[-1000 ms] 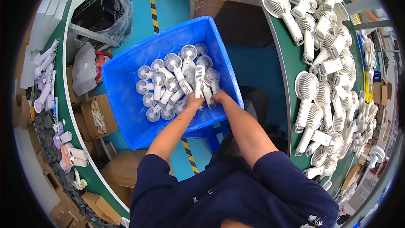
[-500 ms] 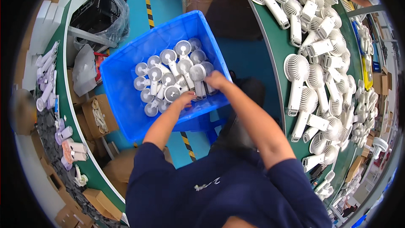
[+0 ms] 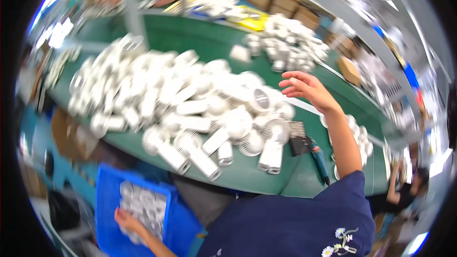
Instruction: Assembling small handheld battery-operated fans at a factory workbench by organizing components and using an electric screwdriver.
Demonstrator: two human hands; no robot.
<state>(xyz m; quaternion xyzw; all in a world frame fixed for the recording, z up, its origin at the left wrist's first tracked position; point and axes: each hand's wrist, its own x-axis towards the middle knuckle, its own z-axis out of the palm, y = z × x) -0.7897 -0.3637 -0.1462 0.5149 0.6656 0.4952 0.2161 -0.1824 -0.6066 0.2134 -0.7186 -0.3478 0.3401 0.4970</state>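
A large heap of white handheld fans [image 3: 190,100] covers the green table [image 3: 119,140] in front of me, blurred by motion. My right hand [image 3: 307,89] is raised above the heap's right end, empty, with its fingers apart. Down at the left, my left hand [image 3: 127,220] hangs over a blue plastic bin [image 3: 105,200], close to the white fans [image 3: 145,204] lying inside it. Its fingers are smeared, so whether they grip anything does not show.
A teal power screwdriver [image 3: 320,159] and a dark block [image 3: 299,140] lie right of the heap. Beyond, another table carries a pile of white parts [image 3: 285,38] and a yellow tray [image 3: 250,17]. A co-worker [image 3: 404,192] is at the far right.
The view has swung right, from the bin to the fan-covered table. My right hand has left the bin and risen over the table; my left stays at the bin.
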